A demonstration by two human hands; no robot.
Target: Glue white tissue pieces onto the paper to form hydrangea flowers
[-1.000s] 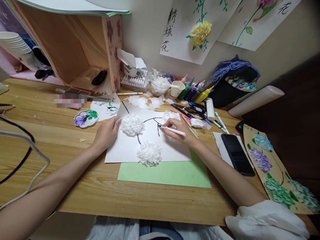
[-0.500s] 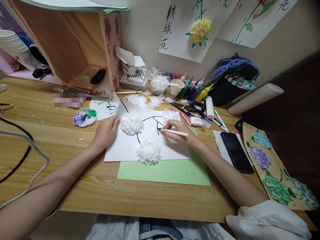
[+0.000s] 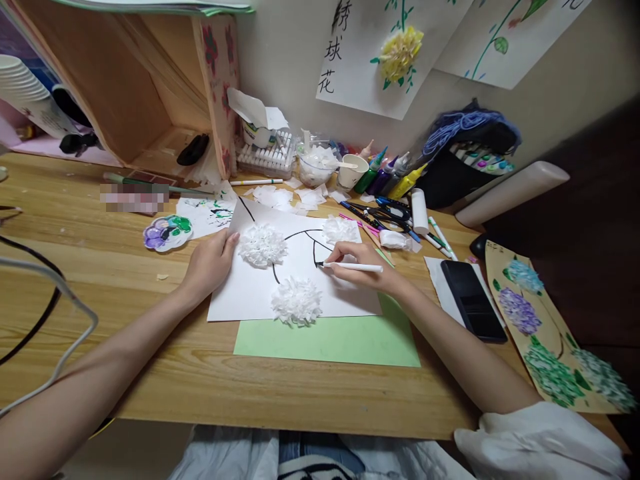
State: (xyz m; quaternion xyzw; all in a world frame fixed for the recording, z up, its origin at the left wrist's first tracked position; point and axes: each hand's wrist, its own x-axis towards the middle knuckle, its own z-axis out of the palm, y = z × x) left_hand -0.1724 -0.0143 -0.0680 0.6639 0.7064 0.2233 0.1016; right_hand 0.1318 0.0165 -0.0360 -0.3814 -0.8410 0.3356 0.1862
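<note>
White paper lies on the desk, bearing black curved lines and raised white tissue flowers: one at left, one at the lower middle, one at upper right. My left hand grips the sheet's left edge, thumb on top, the other fingers partly hidden. In a writing pinch, my right hand holds a white marker pen. Its black tip touches the paper at the lower end of a short black line. Part of the sheet's right side is covered by that hand.
Light green paper sticks out below the white sheet. Right of it are a phone and a finished flower picture. Behind lie scissors, paint bottles, a paper cup and tissue scraps. A painted palette sits left.
The marker tip has slid down slightly to the bottom of the short line, and the pen lies flatter. My left hand keeps its hold on the sheet. The view has shifted slightly.
</note>
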